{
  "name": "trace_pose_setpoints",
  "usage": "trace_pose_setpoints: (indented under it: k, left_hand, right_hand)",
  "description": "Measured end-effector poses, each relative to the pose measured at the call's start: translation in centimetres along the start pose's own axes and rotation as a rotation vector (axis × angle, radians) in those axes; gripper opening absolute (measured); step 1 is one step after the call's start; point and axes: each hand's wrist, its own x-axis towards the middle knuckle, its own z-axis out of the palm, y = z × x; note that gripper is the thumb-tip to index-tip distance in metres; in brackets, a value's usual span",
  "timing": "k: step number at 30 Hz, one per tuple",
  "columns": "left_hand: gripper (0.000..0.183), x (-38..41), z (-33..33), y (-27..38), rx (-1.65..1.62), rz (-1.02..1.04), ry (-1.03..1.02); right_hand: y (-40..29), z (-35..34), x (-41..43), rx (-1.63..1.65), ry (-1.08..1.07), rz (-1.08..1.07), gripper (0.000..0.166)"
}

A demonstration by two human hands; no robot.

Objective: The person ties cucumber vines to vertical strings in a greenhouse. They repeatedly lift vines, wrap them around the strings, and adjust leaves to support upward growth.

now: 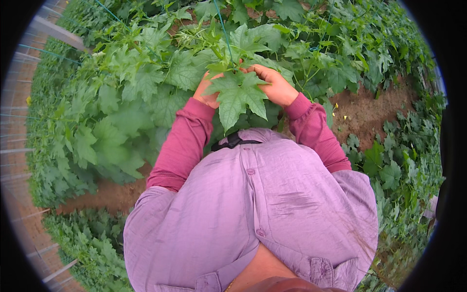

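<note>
Both of my hands meet at the top of a climbing vine shoot [219,54], where a taut green-blue string [224,33] comes down to it. A broad lobed leaf [239,95] hangs in front and covers much of my fingers. My left hand [208,90] reaches in behind that leaf from the left; its fingertips are hidden. From the right, my right hand [275,85] has its fingers bent around the shoot beside the string. Whether the string itself is gripped cannot be made out.
Dense lobed foliage [138,80] surrounds me, with more strings [113,12] running through it. Bare soil [368,109] shows at right, with small yellow petals [336,106]. A pale post [56,32] leans at upper left. Another planted row [87,237] lies at lower left.
</note>
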Motion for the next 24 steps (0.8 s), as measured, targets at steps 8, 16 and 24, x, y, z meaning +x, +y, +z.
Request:
trace_pose_setpoints:
  k: [8,16,24]
  left_hand:
    - [0.03,0.0,1.4,-0.3,0.15,0.016,0.029]
    - [0.025,-0.4,3.1,-0.8,0.323,0.17,0.018]
    - [0.024,-0.5,3.7,-1.0,0.309,0.144,0.095]
  right_hand:
    - [-5.7,-0.5,-0.3,-0.032,0.097,0.064,0.033]
    - [-6.9,-0.3,-0.1,-0.197,0.165,0.029,0.026]
    - [-7.2,-0.5,-0.2,-0.154,0.109,0.102,0.017]
